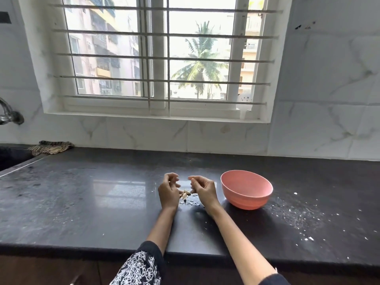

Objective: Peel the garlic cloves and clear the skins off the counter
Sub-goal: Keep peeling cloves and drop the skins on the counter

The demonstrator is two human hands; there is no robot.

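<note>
Two hands are hovering over the dark bench, a small heap of garlic cloves (185, 194) lying between them; the cloves are too small and bunched to count, and their pointing and long axes cannot be told. Pale skins (190, 202) are lying scattered just in front of the heap. The left hand (169, 190) is curling loosely, fingers half bent, whether it holds anything cannot be told. The right hand (203, 189) is likewise half closed, its contents unclear. One pink bowl (246, 189) is sitting upright just right of the right hand. White specks (292, 214) are dotting the bench (82, 202) further right. One cloth (51, 147) is lying at the far left by the wall. Open bench is stretching wide to the left and toward the near edge.
</note>
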